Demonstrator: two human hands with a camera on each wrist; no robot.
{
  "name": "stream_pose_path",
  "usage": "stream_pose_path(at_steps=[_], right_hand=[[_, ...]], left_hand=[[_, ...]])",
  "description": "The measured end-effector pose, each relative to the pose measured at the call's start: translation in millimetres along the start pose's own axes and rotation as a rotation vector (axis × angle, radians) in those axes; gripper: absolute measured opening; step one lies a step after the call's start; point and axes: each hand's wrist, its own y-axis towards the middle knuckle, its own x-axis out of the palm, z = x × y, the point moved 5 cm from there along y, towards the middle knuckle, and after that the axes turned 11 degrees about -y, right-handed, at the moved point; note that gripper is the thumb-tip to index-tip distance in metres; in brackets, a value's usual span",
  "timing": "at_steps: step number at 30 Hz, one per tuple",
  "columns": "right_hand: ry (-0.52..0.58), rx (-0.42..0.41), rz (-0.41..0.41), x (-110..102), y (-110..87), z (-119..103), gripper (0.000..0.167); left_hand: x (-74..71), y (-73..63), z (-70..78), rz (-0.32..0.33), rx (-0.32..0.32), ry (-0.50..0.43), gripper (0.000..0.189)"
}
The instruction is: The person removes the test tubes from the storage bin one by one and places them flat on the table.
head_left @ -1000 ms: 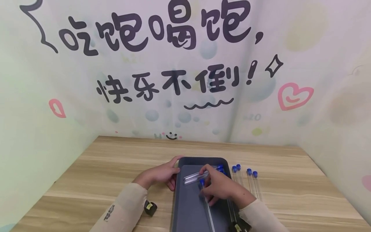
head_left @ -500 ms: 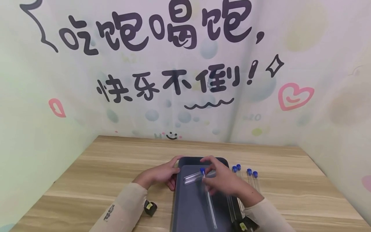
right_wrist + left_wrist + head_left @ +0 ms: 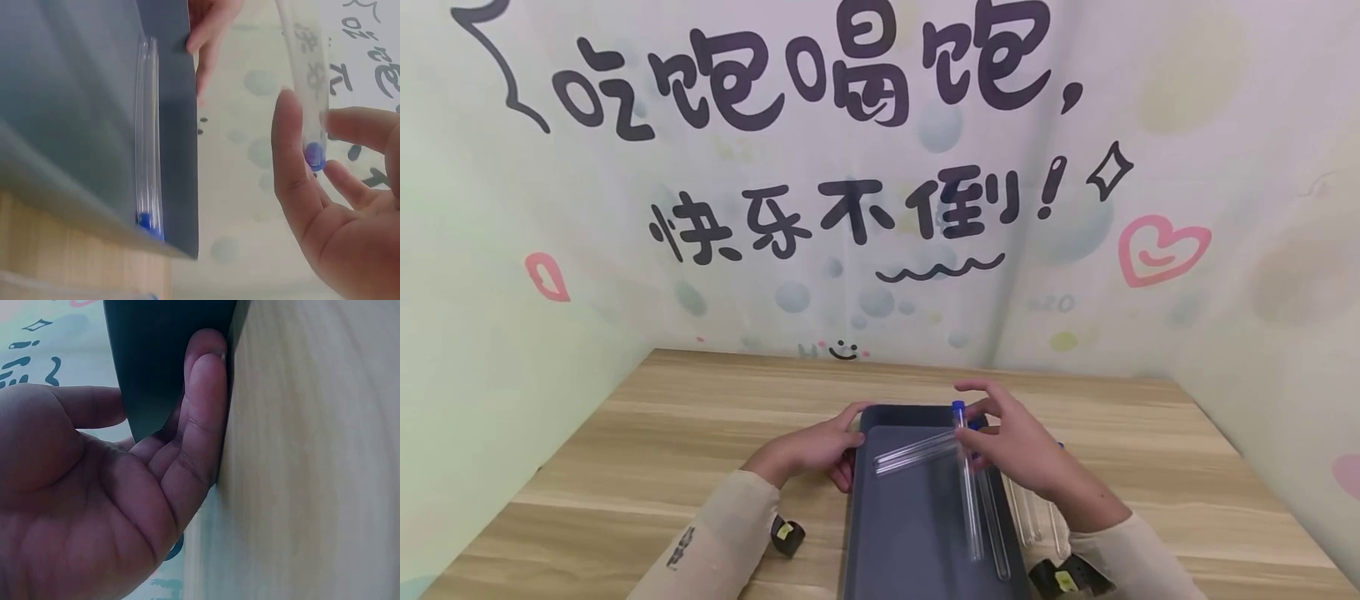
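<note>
A person in pale sleeves grips the far left corner of a grey tray with the left hand, its fingers lying along the outer wall beside the wooden tabletop, while the right hand pinches a clear tube near its blue cap between thumb and fingers, the top finger held out. The pinched tube slants over the right side of the tray; whether its lower end touches the tray cannot be told. Two tubes lie side by side across the far part of the tray, and another tube shows along its right side. More tubes rest on the tabletop just right of the tray, partly hidden behind the right hand. Black Chinese lettering and a pink heart decorate the cloth behind
</note>
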Motion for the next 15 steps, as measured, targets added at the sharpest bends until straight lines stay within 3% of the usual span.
stream_pose_path(at_steps=[6,15], right_hand=[[0.002,0.031,0.072,-18.3,-8.1,9.5,0.063],[0.02,0.012,0.093,-40.6,-23.8,22.6,0.066]], left_hand=[[0.5,-0.3,0.0,-0.005,-0.002,-0.003,0.058],[0.3,0.4,-1.4,0.001,0.004,0.001,0.059]])
